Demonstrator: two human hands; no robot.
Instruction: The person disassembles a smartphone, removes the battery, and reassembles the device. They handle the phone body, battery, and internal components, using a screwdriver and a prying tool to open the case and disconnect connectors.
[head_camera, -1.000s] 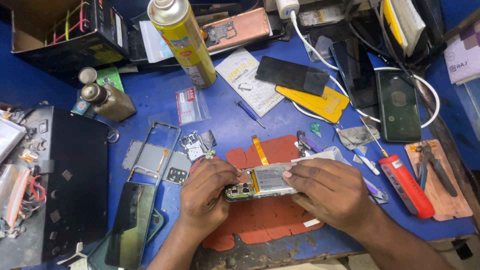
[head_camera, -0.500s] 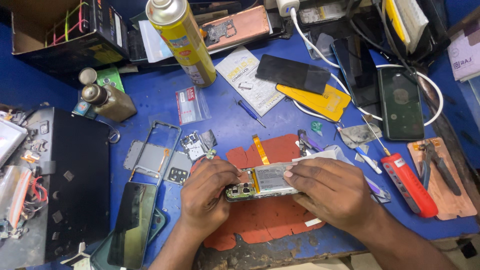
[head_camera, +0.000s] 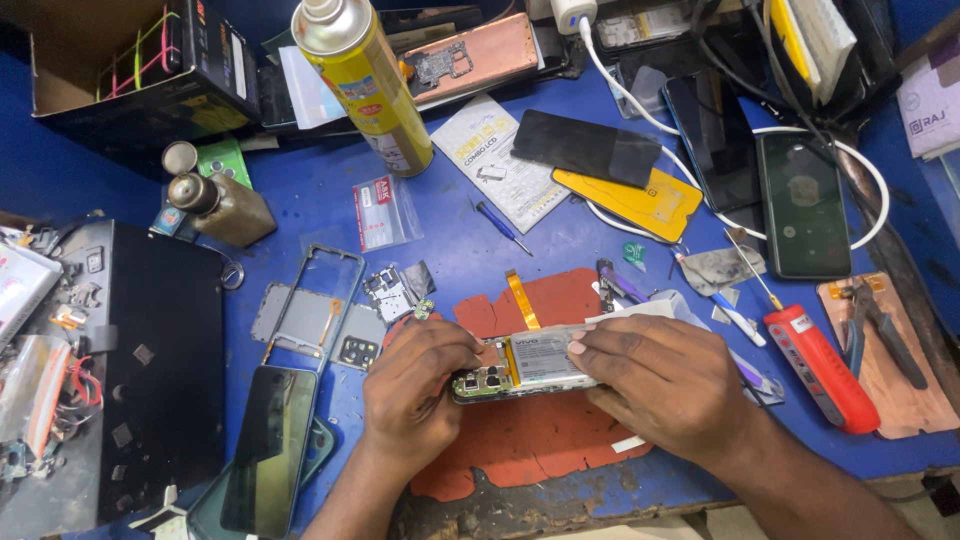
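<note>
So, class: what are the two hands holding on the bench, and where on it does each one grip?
An opened phone lying across the red mat. The left hand grips its camera end; the right hand covers the other end, fingers on the battery.

Far edge of my bench: yellow spray can (head_camera: 365, 85), upright, beside a cardboard box (head_camera: 120, 70).
To my left: black case (head_camera: 150, 380); small brown bottle (head_camera: 215, 200) lying just beyond it.
To my right: red-handled screwdriver (head_camera: 815, 360); pliers (head_camera: 880, 325) on a copper-coloured pad.
Beyond the screwdriver: dark phone (head_camera: 805, 205), ringed by a white cable (head_camera: 640, 105).
</note>
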